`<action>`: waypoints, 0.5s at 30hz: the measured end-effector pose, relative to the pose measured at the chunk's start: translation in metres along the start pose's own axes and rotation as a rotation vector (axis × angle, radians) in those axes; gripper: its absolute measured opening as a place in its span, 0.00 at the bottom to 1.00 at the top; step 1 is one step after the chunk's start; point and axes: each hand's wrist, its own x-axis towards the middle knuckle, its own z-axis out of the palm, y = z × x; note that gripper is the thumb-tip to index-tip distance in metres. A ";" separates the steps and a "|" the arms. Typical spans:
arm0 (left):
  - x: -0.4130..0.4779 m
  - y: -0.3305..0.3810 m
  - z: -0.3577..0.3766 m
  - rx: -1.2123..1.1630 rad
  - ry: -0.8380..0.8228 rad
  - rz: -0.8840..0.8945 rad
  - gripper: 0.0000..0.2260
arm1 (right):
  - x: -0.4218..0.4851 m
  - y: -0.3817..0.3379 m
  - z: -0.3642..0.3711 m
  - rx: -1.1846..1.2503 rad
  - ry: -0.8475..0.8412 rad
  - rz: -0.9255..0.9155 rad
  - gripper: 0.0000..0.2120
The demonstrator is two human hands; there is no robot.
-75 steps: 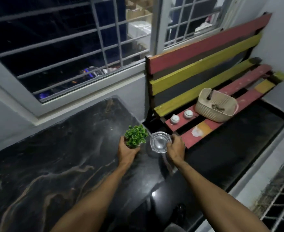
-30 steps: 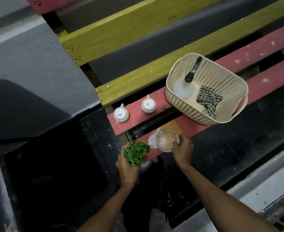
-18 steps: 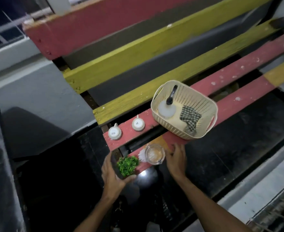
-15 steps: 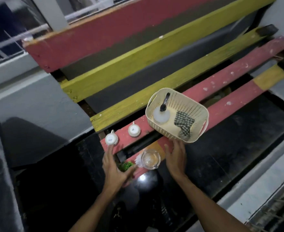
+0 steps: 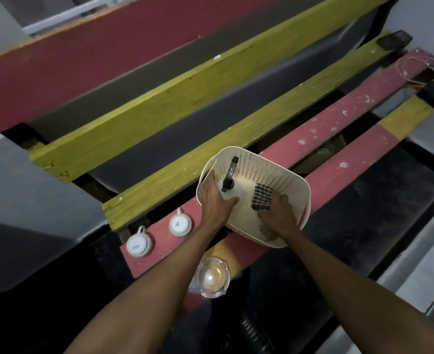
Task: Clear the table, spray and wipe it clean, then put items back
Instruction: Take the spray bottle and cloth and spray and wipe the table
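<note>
A cream perforated basket (image 5: 269, 172) sits on the red bench slats. Inside it stands a white spray bottle (image 5: 232, 191) with a black nozzle, and my left hand (image 5: 216, 200) is wrapped around its body. Beside the bottle lies a folded checked cloth (image 5: 262, 199); my right hand (image 5: 278, 214) rests on it with the fingers curled over its near edge. A clear glass ashtray (image 5: 212, 277) lies on the front slat below my left forearm. The small green plant is hidden, presumably under my left arm.
Two small white cups (image 5: 139, 245) (image 5: 180, 224) lie on the red slat (image 5: 338, 118) left of the basket. The bench back has yellow (image 5: 159, 106) and red boards. Black floor lies under and in front of the bench. A grey wall is at left.
Both hands let go of the plant and the ashtray on the front slat and moved up into the basket; the left took the spray bottle, the right went onto the cloth.
</note>
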 end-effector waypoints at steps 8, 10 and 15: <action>0.024 -0.002 0.028 0.023 0.139 0.019 0.16 | 0.034 0.015 0.035 -0.345 0.051 -0.104 0.24; 0.023 -0.002 0.030 -0.008 0.163 0.048 0.14 | 0.035 0.019 0.033 -0.315 0.125 -0.164 0.11; 0.002 0.009 0.005 -0.095 0.263 0.158 0.10 | 0.016 -0.009 0.005 -0.128 0.293 -0.233 0.10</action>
